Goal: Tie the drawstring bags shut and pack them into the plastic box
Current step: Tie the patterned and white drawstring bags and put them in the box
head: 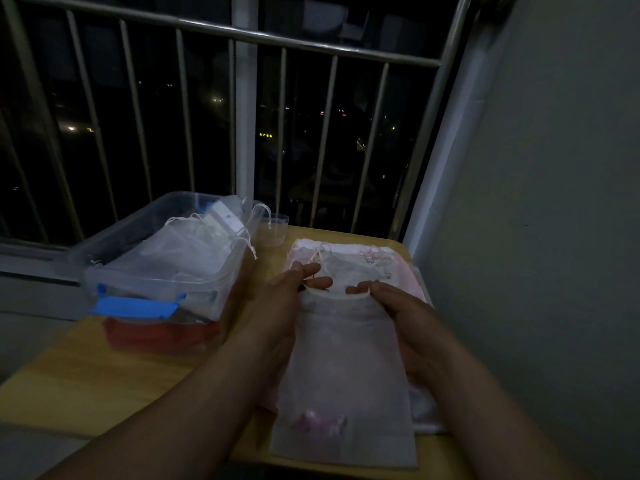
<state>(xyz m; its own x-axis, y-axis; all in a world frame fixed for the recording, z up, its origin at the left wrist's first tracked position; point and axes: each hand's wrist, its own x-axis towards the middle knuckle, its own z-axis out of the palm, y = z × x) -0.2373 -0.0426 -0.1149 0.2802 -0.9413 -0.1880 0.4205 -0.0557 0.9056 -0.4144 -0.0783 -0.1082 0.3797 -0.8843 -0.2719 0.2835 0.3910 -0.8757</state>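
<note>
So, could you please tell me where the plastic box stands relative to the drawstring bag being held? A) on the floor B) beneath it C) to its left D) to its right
C: the plastic box stands on the table, left of the drawstring bag that the left hand and right hand hold.

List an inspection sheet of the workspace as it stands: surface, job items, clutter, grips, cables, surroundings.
surface: wooden table, dimly lit.
job's things: sheer drawstring bag held between both hands, mouth not cinched; pile of bags beyond it; plastic box on the left, open, with packed bags inside.
clutter: small clear cup behind the box; red item at the box's base.
grips: right hand pinches the bag's mouth rim; left hand at the other corner, fingers fairly straight, hold unclear.
cables: nothing seen.
surroundings: metal railing with dark night beyond; plain wall on the right.
</note>
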